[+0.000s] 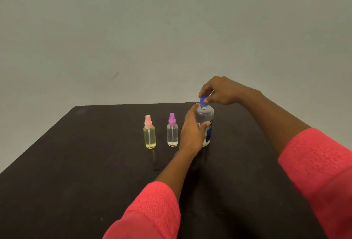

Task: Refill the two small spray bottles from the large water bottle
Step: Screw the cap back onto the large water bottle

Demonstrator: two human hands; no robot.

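A large clear water bottle (206,117) with a blue label stands upright on the dark table (76,153). My left hand (192,132) grips its body from the left. My right hand (221,90) pinches the blue cap (203,100) on its neck from above. Left of the big bottle stands a small clear spray bottle (172,134) with a purple spray head. Further left is a small yellowish spray bottle (150,136) with a pink spray head. Both small bottles are upright with their heads on.
The table's far edge runs just behind the bottles, with a plain pale wall (171,29) beyond. A small wet spot (157,169) lies on the table in front of the spray bottles. My sleeves are coral pink.
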